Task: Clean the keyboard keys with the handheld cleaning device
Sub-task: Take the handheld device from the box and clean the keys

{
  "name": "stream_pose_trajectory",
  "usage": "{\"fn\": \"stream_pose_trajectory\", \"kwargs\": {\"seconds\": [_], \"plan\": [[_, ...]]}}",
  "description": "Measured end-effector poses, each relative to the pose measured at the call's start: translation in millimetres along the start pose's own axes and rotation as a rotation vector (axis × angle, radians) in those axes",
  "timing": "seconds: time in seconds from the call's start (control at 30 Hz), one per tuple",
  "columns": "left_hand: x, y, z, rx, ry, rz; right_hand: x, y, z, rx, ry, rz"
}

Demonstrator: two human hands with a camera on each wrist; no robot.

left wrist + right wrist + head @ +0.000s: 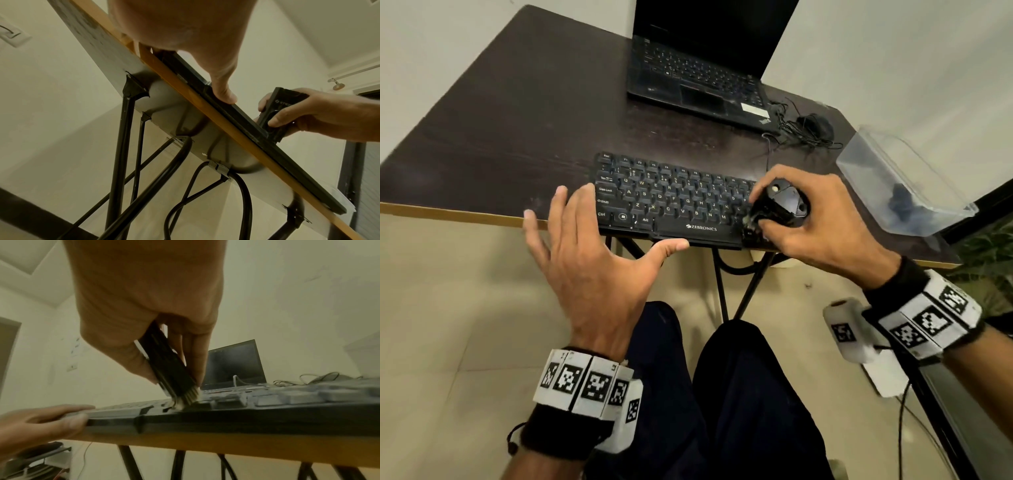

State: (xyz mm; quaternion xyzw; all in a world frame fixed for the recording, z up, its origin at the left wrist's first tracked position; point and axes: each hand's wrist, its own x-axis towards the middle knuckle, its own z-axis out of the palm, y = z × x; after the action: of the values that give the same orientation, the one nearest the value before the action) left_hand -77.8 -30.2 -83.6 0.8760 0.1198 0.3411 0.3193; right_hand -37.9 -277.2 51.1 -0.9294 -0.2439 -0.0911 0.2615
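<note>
Brush on the keyboard's right end, left hand steadying.
Head view: right hand (822,219) grips a small black handheld cleaning brush (777,205) on the black plastic keyboard (671,195) at the dark wooden table (517,120) front edge. Left wrist view: left hand (185,32) spread, thumb against keyboard's front. Right wrist view: pale bristles (186,398) touching keys.
</note>
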Motion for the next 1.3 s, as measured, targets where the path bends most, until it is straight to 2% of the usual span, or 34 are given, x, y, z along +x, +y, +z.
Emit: {"fn": "stream_pose_trajectory", "kwargs": {"seconds": [0.13,0.3,0.4,0.47,0.53,0.63,0.73,0.87,0.93,1.03,1.2,1.3], "plan": [[0,0,0,-0.001,-0.008,-0.01,-10,-13,12,0.023,-0.049,-0.081],[-1,1,0,-0.019,-0.012,-0.012,1,-3,10,0.031,0.109,0.001],[-1,1,1,-0.008,-0.012,-0.017,-13,-13,18,0.143,0.113,-0.01],[0,1,1,-0.002,-0.019,-0.021,-16,-12,35,0.151,0.19,0.039],[-1,2,0,-0.009,-0.02,-0.022,-13,-6,42,0.179,0.329,0.12],[-1,2,0,-0.015,-0.023,-0.023,-16,-12,41,0.178,0.432,0.124],[-1,1,0,-0.017,-0.024,-0.033,-26,-26,51,0.159,0.381,0.104],[0,2,-1,-0.011,-0.03,-0.037,-6,-17,49,0.042,0.459,0.178],[0,2,-1,-0.016,-0.03,-0.036,-6,-22,43,0.082,0.433,0.182],[-1,3,-1,-0.022,-0.032,-0.041,-20,-40,54,0.109,0.321,0.143],[-2,3,-1,-0.022,-0.021,-0.03,5,-39,54,0.12,0.404,0.148],[-1,2,-1,-0.021,-0.01,-0.026,-5,-59,60,0.22,0.294,0.07]]}}
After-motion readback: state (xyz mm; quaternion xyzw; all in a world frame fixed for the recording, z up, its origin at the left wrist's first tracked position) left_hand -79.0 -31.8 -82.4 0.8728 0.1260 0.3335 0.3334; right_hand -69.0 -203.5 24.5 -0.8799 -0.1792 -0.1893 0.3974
